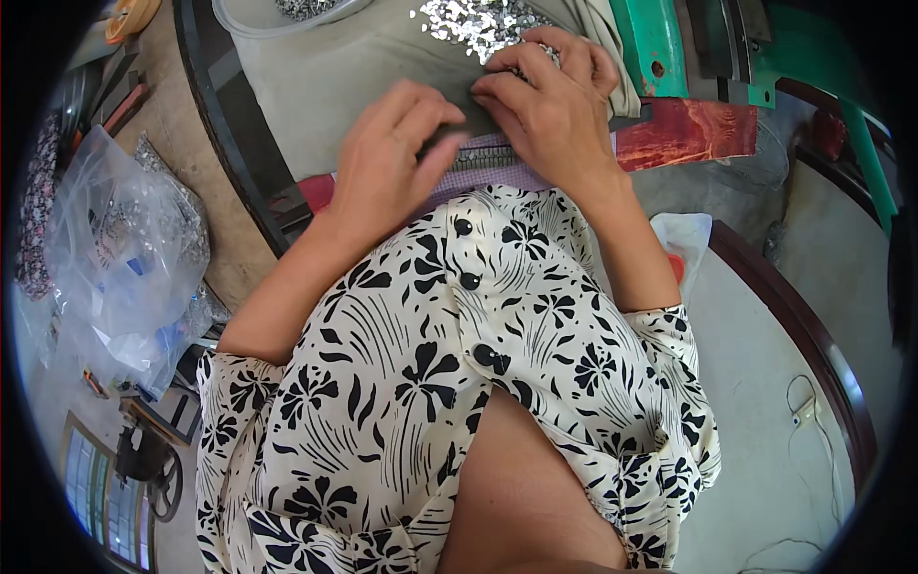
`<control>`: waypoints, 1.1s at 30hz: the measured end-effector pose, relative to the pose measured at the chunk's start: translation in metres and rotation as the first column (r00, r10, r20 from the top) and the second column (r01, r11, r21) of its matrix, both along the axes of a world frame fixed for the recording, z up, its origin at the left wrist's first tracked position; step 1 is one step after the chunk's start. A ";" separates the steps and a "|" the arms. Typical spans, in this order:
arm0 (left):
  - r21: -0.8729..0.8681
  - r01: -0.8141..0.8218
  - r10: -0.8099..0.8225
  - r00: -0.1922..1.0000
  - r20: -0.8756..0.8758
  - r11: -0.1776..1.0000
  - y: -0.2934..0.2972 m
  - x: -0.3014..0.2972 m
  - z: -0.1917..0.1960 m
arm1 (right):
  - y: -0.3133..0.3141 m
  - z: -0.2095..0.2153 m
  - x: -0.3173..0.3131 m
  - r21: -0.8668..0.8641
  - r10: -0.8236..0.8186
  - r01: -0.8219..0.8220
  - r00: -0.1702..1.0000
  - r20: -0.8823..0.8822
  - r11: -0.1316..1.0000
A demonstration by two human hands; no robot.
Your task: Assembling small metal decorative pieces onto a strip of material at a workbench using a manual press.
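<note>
My right hand (559, 105) is curled at the near right edge of a loose pile of small shiny silver pieces (469, 24). Its fingertips are drawn together, and whatever they pinch is hidden. To the left, my left hand (392, 143) hovers above the grey-green cloth (316, 115), slightly blurred, with a gap between thumb and fingers and nothing visible in it. Between the hands, close to my body, lies a row of narrow grey metal-looking pieces (483, 158) along a purple checked cloth (449, 187).
A pale tub (287, 27) of similar silver pieces stands at the far left. Green metal machinery (655, 48) is at the far right, by a red patterned strip (698, 132). A clear plastic bag (124, 249) hangs at left. A dark curved rim (225, 124) borders the work surface.
</note>
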State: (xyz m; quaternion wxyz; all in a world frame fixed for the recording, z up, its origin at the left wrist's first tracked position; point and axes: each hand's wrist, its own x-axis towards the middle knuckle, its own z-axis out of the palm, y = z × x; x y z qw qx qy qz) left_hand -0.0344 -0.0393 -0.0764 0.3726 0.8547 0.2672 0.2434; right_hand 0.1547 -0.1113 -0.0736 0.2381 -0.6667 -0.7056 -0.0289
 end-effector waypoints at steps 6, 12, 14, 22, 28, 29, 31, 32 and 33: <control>0.140 -0.028 0.033 0.999 -0.032 0.990 0.038 0.016 0.000 | 0.008 0.009 0.003 -0.039 0.072 -0.071 0.997 0.039 0.997; 0.213 0.097 -0.069 0.988 -0.136 0.972 0.055 0.035 -0.001 | 0.009 0.013 0.012 -0.085 0.144 -0.141 0.989 0.026 0.986; 0.208 0.131 -0.095 0.980 -0.176 0.969 0.058 0.038 0.000 | 0.006 0.008 0.011 -0.057 0.117 -0.116 0.993 0.005 0.992; 0.238 0.115 -0.055 0.968 -0.245 0.964 0.047 0.031 0.017 | -0.034 0.006 0.005 0.005 0.027 -0.027 0.977 -0.213 1.000; 0.228 0.131 -0.043 0.934 -0.355 0.965 0.039 0.011 0.010 | -0.056 -0.007 -0.011 -0.004 -0.003 0.002 0.977 -0.215 1.000; 0.203 0.117 -0.036 0.930 -0.365 0.972 0.039 0.011 0.009 | -0.056 -0.006 -0.013 -0.005 -0.005 0.004 0.977 -0.214 1.000; 0.184 0.104 -0.032 0.933 -0.358 0.977 0.040 0.012 0.007 | -0.058 -0.004 -0.017 0.023 -0.068 0.072 0.986 -0.155 0.997; 0.166 0.094 -0.031 0.936 -0.350 0.982 0.041 0.012 0.006 | -0.058 -0.003 -0.019 0.023 -0.066 0.070 0.986 -0.155 0.997; 0.165 0.093 -0.030 0.936 -0.350 0.982 0.041 0.011 0.005 | -0.058 -0.003 -0.021 0.027 -0.076 0.080 0.990 -0.121 0.996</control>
